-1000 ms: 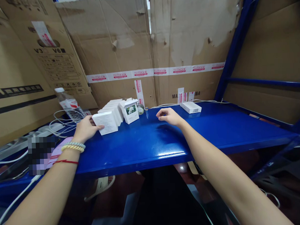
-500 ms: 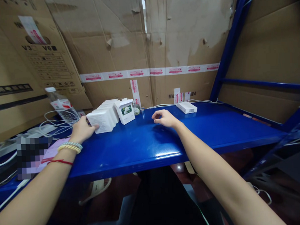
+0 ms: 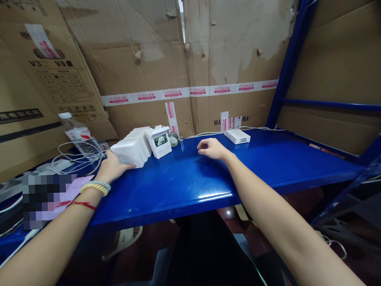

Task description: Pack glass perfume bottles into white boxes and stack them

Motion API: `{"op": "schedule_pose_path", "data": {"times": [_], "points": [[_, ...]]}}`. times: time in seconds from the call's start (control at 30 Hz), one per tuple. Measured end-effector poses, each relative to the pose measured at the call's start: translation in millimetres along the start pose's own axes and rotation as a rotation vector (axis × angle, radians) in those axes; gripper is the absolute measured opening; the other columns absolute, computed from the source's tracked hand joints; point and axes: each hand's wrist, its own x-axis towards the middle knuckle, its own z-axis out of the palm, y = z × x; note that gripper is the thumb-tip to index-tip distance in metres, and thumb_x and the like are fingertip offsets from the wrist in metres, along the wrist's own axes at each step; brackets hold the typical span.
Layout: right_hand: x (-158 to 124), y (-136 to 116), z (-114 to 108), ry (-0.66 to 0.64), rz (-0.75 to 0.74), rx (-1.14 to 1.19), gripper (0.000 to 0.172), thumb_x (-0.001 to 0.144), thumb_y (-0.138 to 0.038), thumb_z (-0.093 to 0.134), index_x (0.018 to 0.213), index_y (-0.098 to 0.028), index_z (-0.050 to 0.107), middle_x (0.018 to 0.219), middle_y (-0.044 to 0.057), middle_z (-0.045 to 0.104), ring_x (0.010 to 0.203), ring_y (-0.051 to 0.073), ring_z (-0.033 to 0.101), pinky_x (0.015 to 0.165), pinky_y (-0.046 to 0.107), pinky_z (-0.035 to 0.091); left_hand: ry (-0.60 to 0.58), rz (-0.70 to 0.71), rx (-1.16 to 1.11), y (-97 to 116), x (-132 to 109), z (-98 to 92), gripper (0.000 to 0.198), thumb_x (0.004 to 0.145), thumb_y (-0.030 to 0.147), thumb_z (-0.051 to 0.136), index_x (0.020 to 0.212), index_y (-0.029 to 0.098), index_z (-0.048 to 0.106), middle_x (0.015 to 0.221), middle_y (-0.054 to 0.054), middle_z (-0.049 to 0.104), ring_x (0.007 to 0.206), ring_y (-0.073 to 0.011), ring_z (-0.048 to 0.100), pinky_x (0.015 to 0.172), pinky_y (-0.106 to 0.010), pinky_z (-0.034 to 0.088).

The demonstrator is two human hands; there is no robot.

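"Where the glossy blue metal tabletop begins on the left, what do you see?"

"A flat purple sheet, then a clear plastic bottle with a white cap behind it. Next comes the left hand, at the near end of a row of white cardboard boxes."

"Is it gripping one?"

"The thumb lies along the lower front of the nearest box, the fingers at its left side. They're partly hidden, so I can't make out whether that's a grasp or just a touch."

"And the row itself?"

"It's lined up, I'd say: boxes close together, running away from us. At its right side stands a white carton with a green-and-white flower picture, turned a little outward, with a round glassy object behind."

"Then the right hand?"

"Loosely curled over the tabletop, apart from every box. It looks released; I see nothing in it."

"Anything left outside the row?"

"One flat white box with a barcode, lying by itself at the back, farther right. As far as I can judge, that's the only box not gathered with the others."
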Motion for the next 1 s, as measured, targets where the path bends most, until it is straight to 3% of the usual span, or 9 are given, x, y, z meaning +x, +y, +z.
{"op": "schedule_pose_path", "data": {"times": [0.1,0.2,0.3,0.37,0.43,0.53,0.67,0.83,1.0], "points": [[1.8,10.5,-9.1,0.076,0.095,-0.038,0.014,0.070,-0.018,0.062,0.079,-0.016,0.071,0.079,0.002,0.071,0.074,0.013,0.062,0.070,0.022,0.045,0.023,-0.033,-0.077,7.6,-4.3,-10.0,0.113,0.051,0.043,0.085,0.136,0.009,0.019,0.142,-0.024,0.035,0.132,-0.0364,0.040,0.107,-0.046,0.039],[3.3,20.6,-17.7,0.145,0.204,-0.061,0.014,0.070,-0.018,0.062,0.079,-0.017,0.072,0.079,0.002,0.071,0.075,0.014,0.063,0.070,0.021,0.046,0.318,0.025,-0.215,20.7,-1.3,-16.2,0.104,0.052,0.038,0.084,0.131,0.007,0.024,0.141,-0.024,0.027,0.136,-0.0378,0.026,0.114,-0.051,0.026],[4.8,26.9,-20.4,0.185,0.278,-0.070,0.015,0.071,-0.018,0.061,0.079,-0.017,0.073,0.078,0.002,0.072,0.075,0.014,0.063,0.069,0.020,0.046,0.589,0.205,-0.351,46.2,3.1,-14.5,0.083,0.053,0.024,0.079,0.121,0.007,0.033,0.131,-0.022,0.034,0.128,-0.0368,0.032,0.110,-0.054,0.030],[5.6,28.9,-18.9,0.178,0.289,-0.075,0.015,0.071,-0.019,0.061,0.079,-0.017,0.073,0.078,0.002,0.072,0.075,0.014,0.063,0.069,0.020,0.046,0.702,0.338,-0.440,71.6,2.0,-8.5,0.072,0.055,0.017,0.075,0.115,0.010,0.036,0.127,-0.020,0.035,0.125,-0.0347,0.034,0.105,-0.053,0.035],[6.0,30.0,-16.7,0.158,0.285,-0.079,0.014,0.070,-0.019,0.062,0.078,-0.017,0.073,0.078,0.002,0.072,0.075,0.014,0.063,0.068,0.020,0.046,0.734,0.495,-0.495,101.0,-3.3,0.9,0.061,0.060,0.012,0.070,0.112,0.017,0.039,0.127,-0.016,0.036,0.125,-0.0319,0.036,0.104,-0.052,0.036],[6.0,31.9,-15.1,0.155,0.296,-0.087,0.015,0.070,-0.020,0.062,0.078,-0.018,0.074,0.078,0.002,0.072,0.075,0.014,0.064,0.069,0.020,0.047,0.688,0.723,-0.509,142.3,-14.5,19.1,0.049,0.064,0.011,0.065,0.107,0.020,0.044,0.122,-0.012,0.041,0.121,-0.0304,0.041,0.102,-0.052,0.037],[6.9,38.7,-17.0,0.195,0.327,-0.131,0.016,0.070,-0.020,0.061,0.079,-0.018,0.073,0.080,0.003,0.072,0.078,0.015,0.065,0.074,0.021,0.048,0.433,1.011,-0.370,171.6,-25.3,44.2,0.024,0.072,0.013,0.058,0.095,0.019,0.052,0.105,-0.010,0.055,0.104,-0.0258,0.052,0.094,-0.046,0.042],[9.4,49.0,-21.4,0.242,0.429,-0.179,0.019,0.070,-0.020,0.060,0.084,-0.018,0.073,0.088,0.006,0.073,0.089,0.019,0.066,0.082,0.027,0.049,0.155,1.057,-0.242,163.5,-28.9,61.6,0.017,0.077,0.015,0.051,0.093,0.016,0.058,0.102,-0.010,0.060,0.100,-0.0244,0.056,0.090,-0.040,0.045],[4.1,50.6,-32.0,0.376,0.745,-0.237,0.028,0.068,-0.018,0.064,0.095,-0.018,0.070,0.103,0.015,0.067,0.103,0.030,0.062,0.086,0.038,0.049,-0.033,0.975,-0.298,144.6,-26.7,61.9,0.017,0.077,0.021,0.052,0.091,0.017,0.061,0.100,-0.008,0.060,0.100,-0.0219,0.058,0.094,-0.037,0.046]]}}
